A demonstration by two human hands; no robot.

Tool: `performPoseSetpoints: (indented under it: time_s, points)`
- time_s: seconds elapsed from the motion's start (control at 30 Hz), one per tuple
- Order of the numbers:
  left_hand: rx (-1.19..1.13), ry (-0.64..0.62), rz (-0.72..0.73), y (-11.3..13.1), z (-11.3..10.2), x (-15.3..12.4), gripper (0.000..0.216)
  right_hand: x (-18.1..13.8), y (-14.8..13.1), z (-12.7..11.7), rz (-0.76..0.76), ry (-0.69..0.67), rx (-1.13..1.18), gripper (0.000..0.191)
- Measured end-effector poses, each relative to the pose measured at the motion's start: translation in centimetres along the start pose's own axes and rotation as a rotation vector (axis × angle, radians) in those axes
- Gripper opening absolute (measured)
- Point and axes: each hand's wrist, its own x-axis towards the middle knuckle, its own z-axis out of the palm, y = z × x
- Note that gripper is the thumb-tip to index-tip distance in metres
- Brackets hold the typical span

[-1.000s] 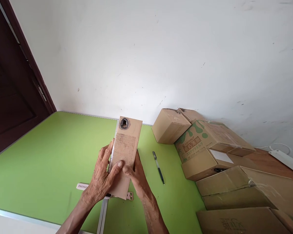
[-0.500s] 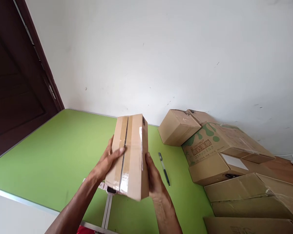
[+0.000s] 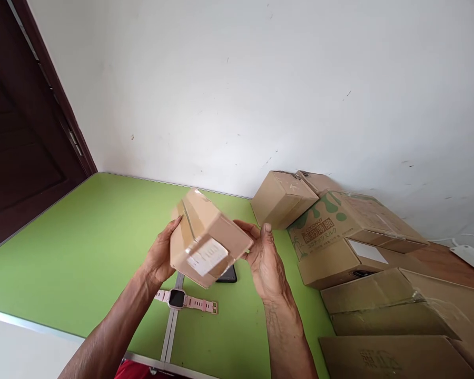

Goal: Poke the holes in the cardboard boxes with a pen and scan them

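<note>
A small taped cardboard box [image 3: 231, 239] is held tilted above the green table [image 3: 102, 231], its end with a white label [image 3: 207, 257] facing me. My left hand [image 3: 164, 252] grips the box's left side, the thumb on the taped face. At the right corner is my right hand [image 3: 263, 258], its thumb raised off the cardboard and its fingers apart, fingertips touching or just behind the corner. Below the box lies a pink-strapped smartwatch [image 3: 177, 298]. A dark flat object like a phone [image 3: 228, 275] is partly covered by the box.
Cardboard boxes are piled along the right side, among them a green-printed coconut carton [image 3: 319, 231] and a smaller box [image 3: 282, 200] against the wall. A metal seam [image 3: 169, 334] crosses the table. A white power strip [image 3: 472, 263] is at far right; a dark door [image 3: 27, 142] stands left.
The box has turned so its labelled end faces me. My right hand has loosened and its thumb lifted. The watch now shows fully, the dark object partly; the pen is out of sight.
</note>
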Motion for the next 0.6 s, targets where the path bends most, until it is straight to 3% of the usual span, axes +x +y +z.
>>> performPoseSetpoints:
  time_s: [0.1, 0.2, 0.27, 0.37, 0.43, 0.47, 0.53, 0.6]
  points:
    - [0.256, 0.171, 0.247, -0.6, -0.2, -0.2, 0.076, -0.3, 0.1, -0.6, -0.034, 0.073, -0.112, 0.094]
    - [0.622, 0.333, 0.653, -1.6, -0.5, 0.0, 0.123, -0.6, 0.3, -0.7, -0.078, 0.077, -0.295, 0.095]
    - [0.857, 0.424, 0.894, -2.5, -0.6, 0.2, 0.132, -0.9, 0.4, -0.3, -0.106, 0.043, -0.376, 0.092]
    - [1.067, 0.527, 1.089, -3.4, -0.9, 0.4, 0.119, -1.0, 0.7, 0.3, -0.149, -0.017, -0.396, 0.092]
    - [1.137, 0.511, 1.110, -3.6, -1.4, 0.3, 0.099, -0.7, 0.7, 0.1, -0.156, -0.073, -0.369, 0.097]
    - [1.143, 0.444, 1.076, -3.5, -1.7, 0.2, 0.086, -0.4, 0.7, -0.2, -0.150, -0.106, -0.354, 0.098]
    - [1.051, 0.204, 0.900, -3.0, -2.4, -0.2, 0.069, 0.1, 0.5, -1.2, -0.122, -0.187, -0.327, 0.098]
    - [0.844, -0.061, 0.662, -2.4, -2.9, -0.6, 0.068, 0.4, 0.3, -2.1, -0.064, -0.323, -0.256, 0.098]
